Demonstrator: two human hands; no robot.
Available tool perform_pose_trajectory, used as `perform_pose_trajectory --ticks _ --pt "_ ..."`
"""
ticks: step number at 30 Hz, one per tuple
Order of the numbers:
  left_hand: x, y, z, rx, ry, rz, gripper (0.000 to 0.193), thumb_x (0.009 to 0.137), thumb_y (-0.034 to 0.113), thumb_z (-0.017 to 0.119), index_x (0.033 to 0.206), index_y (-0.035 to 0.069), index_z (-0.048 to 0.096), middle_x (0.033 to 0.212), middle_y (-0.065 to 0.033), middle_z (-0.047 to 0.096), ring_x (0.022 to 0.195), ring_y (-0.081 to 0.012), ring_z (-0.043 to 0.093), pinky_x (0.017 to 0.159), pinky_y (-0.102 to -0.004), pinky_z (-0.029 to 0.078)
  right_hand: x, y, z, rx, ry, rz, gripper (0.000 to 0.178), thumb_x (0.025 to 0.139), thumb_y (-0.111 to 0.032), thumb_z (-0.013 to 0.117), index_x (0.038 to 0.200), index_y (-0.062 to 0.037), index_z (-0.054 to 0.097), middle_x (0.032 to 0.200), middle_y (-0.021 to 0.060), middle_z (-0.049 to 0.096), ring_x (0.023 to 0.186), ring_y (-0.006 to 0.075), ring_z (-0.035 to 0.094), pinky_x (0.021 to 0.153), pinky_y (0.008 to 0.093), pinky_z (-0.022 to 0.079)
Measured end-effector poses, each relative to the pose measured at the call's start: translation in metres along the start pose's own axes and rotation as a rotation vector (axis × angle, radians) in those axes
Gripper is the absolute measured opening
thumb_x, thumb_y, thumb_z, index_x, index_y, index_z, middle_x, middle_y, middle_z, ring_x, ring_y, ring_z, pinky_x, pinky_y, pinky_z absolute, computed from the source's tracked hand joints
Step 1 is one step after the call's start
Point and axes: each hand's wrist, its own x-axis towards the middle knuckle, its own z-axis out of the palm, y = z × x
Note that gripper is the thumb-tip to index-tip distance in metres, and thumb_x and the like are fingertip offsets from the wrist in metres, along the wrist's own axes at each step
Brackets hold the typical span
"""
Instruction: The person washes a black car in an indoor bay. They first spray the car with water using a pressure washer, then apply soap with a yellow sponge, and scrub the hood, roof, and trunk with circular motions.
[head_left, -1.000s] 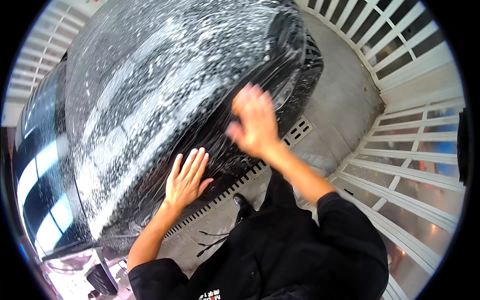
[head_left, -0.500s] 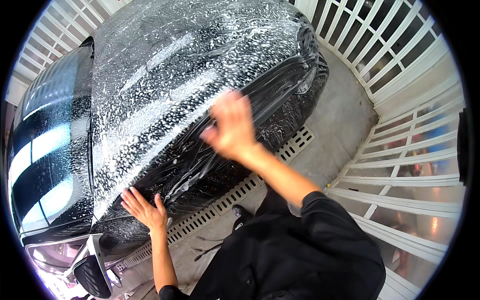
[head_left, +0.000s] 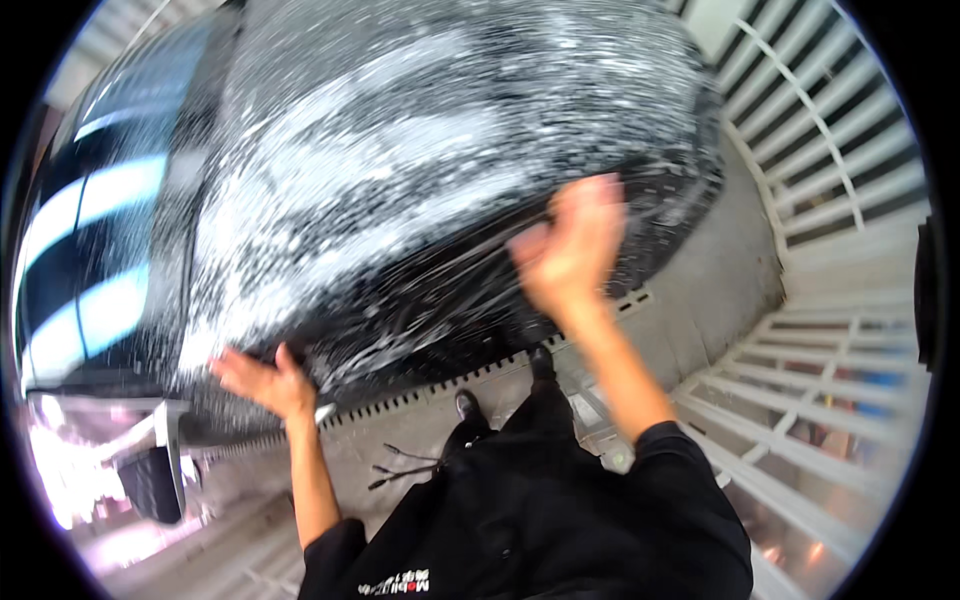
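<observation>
The front of a dark car fills the upper part of the head view. Its hood (head_left: 390,130) is covered with white foam and drops, and a darker, wet-looking fender (head_left: 420,290) runs along the near side. My left hand (head_left: 265,382) is spread at the fender's rear end, near the windshield corner, holding nothing. Farther right, my right hand (head_left: 578,248) is over the fender towards the headlight, thumb apart and fingers extended, with nothing visible in it. Blur hides whether either palm touches the surface.
A side mirror (head_left: 152,484) juts out at lower left. A slotted floor drain (head_left: 470,378) runs beside the car, close to my shoes (head_left: 468,405). White-framed panels (head_left: 810,390) stand on the right. Dark thin cables (head_left: 405,465) are near my left side.
The view has turned and shifted, blurring the car. My right hand is now farther right along the fender, towards the front. My left hand stays near the windshield end.
</observation>
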Motion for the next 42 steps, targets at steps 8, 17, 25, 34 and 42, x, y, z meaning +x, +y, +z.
perform_pose_trajectory --ticks 8,17,25,34,42 --pt "0.008 0.024 -0.005 -0.258 -0.056 -0.031 0.079 0.108 0.044 0.056 0.165 -0.002 0.029 0.174 -0.0317 0.014 0.162 -0.0495 0.009 0.127 -0.0666 0.001 -0.082 -0.104 0.040 -0.003 -0.001 -0.128 0.080 0.107 -0.052 0.047 0.157 0.0096 0.037 0.166 0.0330 0.033 0.158 0.0525 0.022 0.127 0.0663 0.012" --pt "0.010 -0.119 -0.110 -0.868 -0.068 -0.169 0.071 0.113 0.041 0.046 0.165 -0.002 0.026 0.174 -0.0202 0.025 0.160 -0.0359 0.026 0.126 -0.0556 0.028 -0.187 -0.458 0.128 0.335 -0.200 -0.431 0.088 0.098 -0.050 0.061 0.165 0.0001 0.033 0.170 0.0218 0.033 0.160 0.0392 0.028 0.131 0.0575 0.018" --pt "-0.035 -0.198 -0.100 -0.518 -0.044 -0.010 0.061 0.106 0.027 0.063 0.159 0.003 0.045 0.162 -0.0209 0.045 0.147 -0.0386 0.044 0.123 -0.0552 0.031 -0.134 -0.397 0.121 0.098 0.109 -0.295 0.077 0.107 -0.043 0.058 0.158 0.0107 0.037 0.166 0.0311 0.035 0.158 0.0477 0.027 0.128 0.0619 0.019" --pt "-0.053 -0.145 -0.018 -0.485 -0.139 0.263 0.055 0.094 0.041 0.076 0.143 0.018 0.067 0.156 -0.0120 0.057 0.147 -0.0299 0.049 0.125 -0.0564 0.029 -0.132 -0.389 0.132 0.081 0.139 -0.349 0.079 0.103 -0.049 0.060 0.158 0.0052 0.041 0.163 0.0269 0.041 0.156 0.0456 0.031 0.127 0.0611 0.020" --pt "-0.134 -0.263 -0.086 -0.511 -0.033 -0.277 0.030 0.098 0.011 0.071 0.127 0.004 0.070 0.141 -0.0153 0.067 0.129 -0.0331 0.060 0.111 -0.0444 0.042 -0.145 -0.398 0.117 0.292 0.094 -0.462 0.070 0.099 -0.028 0.071 0.154 0.0056 0.044 0.161 0.0270 0.040 0.149 0.0449 0.036 0.123 0.0568 0.029"
